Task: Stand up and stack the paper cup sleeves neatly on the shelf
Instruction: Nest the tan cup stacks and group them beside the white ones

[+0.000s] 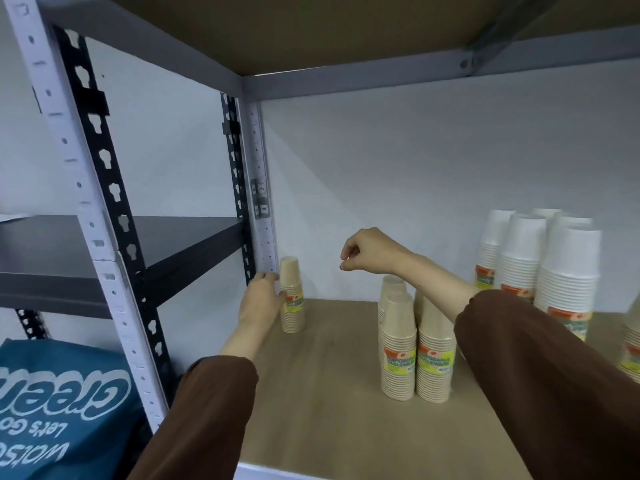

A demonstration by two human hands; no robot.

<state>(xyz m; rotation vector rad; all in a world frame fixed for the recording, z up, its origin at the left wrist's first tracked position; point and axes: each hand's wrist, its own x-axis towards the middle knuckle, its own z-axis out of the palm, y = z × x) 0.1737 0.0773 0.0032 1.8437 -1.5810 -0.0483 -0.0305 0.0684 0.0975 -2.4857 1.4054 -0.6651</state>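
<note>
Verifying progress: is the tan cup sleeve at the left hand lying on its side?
No, the tan cup sleeve stands upright on the shelf, with the left hand gripping its side.

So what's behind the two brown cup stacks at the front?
More brown stacks stand behind them, mostly covered. The front stacks and the arm hide how many.
</note>
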